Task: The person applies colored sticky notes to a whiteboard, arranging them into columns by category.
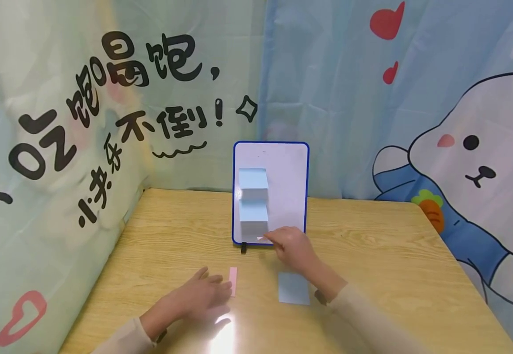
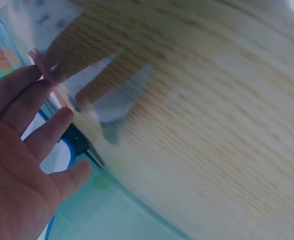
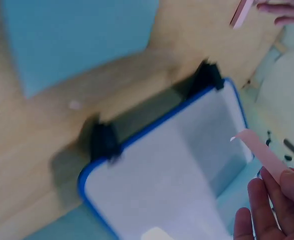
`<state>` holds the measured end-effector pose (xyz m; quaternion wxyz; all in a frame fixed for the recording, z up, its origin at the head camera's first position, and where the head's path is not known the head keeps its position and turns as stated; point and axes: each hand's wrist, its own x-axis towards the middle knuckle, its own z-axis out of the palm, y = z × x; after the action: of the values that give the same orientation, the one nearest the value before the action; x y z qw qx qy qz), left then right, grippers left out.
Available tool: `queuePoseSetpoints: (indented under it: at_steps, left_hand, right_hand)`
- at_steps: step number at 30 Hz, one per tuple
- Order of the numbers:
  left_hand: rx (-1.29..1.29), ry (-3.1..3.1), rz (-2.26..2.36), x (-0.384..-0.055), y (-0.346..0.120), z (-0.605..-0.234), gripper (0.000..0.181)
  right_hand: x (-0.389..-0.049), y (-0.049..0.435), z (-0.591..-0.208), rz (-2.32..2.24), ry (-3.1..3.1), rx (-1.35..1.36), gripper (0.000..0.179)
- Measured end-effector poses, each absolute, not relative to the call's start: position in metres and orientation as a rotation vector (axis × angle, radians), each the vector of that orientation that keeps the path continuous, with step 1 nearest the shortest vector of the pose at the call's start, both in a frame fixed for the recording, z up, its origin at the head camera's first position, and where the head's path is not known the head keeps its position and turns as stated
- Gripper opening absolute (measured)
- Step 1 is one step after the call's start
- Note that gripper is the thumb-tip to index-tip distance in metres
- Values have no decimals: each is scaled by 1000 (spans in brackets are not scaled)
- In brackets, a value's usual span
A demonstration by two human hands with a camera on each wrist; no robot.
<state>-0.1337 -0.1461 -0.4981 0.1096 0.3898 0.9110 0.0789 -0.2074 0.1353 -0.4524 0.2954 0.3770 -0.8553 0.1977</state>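
Observation:
My right hand [image 1: 294,248] pinches a slim pink paper strip [image 3: 262,152] between thumb and forefinger, its free end curling. It is at the lower part of a small blue-rimmed whiteboard [image 1: 286,196]. On the board's left half are two light blue sticky notes, an upper note [image 1: 253,178] and a lower note [image 1: 253,210], their lower parts bent. My left hand [image 1: 201,292] hovers low over the table, fingers extended beside a narrow pink sticky pad [image 1: 233,281]; whether they touch it I cannot tell. A blue sticky pad [image 1: 294,288] lies below my right wrist.
Black feet, one at the left [image 1: 243,248], hold the whiteboard up on the wooden table [image 1: 185,216]. A printed curtain [image 1: 318,98] hangs behind and along the left side. Light glares on the near tabletop.

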Motion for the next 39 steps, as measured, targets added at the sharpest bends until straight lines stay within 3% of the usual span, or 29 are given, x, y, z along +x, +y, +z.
queuePoseSetpoints:
  at_steps: [10, 24, 39]
  left_hand:
    - [1285, 2760, 239, -140, -142, -507, 36]
    - [1286, 2812, 241, -140, -141, -501, 36]
    - [1481, 3030, 334, -163, -136, -477, 42]
  right_hand:
    - [-242, 171, -429, 403, -2207, 836, 18]
    - [-289, 170, -394, 300, -2178, 655, 24]
    - [-300, 164, -417, 311, -2194, 582, 23]
